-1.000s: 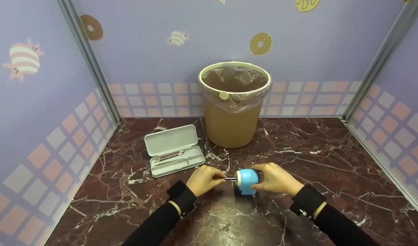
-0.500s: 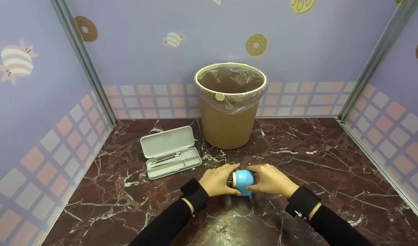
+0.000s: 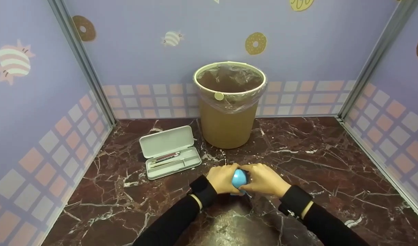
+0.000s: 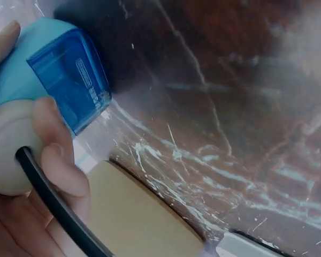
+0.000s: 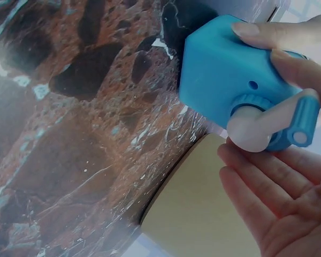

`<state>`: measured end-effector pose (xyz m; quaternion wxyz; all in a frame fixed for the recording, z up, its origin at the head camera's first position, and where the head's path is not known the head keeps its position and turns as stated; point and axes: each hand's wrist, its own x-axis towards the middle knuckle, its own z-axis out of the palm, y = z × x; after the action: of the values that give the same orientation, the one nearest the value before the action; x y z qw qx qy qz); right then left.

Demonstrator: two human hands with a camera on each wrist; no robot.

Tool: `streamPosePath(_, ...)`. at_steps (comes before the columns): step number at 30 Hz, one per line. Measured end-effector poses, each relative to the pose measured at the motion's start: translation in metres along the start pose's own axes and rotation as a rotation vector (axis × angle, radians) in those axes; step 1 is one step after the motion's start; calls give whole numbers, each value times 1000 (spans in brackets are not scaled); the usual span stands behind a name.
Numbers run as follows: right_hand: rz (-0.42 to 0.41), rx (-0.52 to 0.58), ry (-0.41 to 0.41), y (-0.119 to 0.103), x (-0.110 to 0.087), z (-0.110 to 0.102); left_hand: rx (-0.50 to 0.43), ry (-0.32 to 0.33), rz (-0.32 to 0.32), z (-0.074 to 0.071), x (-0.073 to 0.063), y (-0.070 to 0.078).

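Note:
A light-blue hand-crank pencil sharpener stands on the table between my two hands. My left hand grips its front end around the cream collar. A dark pencil sticks out of the collar hole and runs back past the left fingers. Below shows the translucent blue shavings drawer. My right hand holds the rear, thumb on the blue body and the other fingers on the far side, beside the white crank with its blue knob. Both hands cover much of the sharpener from above.
To the left lies an open white pencil case with several pencils inside. A tan bin with a clear plastic liner stands at the back. Patterned walls enclose the dark marbled table on three sides.
My left hand has gone from pinching the pencil to gripping the sharpener's front. The sharpener has turned and shifted slightly left, and the right hand has moved left with it.

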<state>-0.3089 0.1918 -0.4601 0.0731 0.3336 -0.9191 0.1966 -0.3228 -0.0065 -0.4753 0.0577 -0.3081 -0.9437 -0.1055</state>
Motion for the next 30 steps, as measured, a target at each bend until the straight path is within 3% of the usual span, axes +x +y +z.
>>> streamPosePath(13,9,-27,7,-3,2,1,-3,26,-29,6,0,-9)
streamPosePath(20,5,-23,29,-2,1,2,-24,-4,-32,2,1,-9)
streamPosePath(30,24,47,-1,5,-19,-8,-20,-5,-11,1,3,-11)
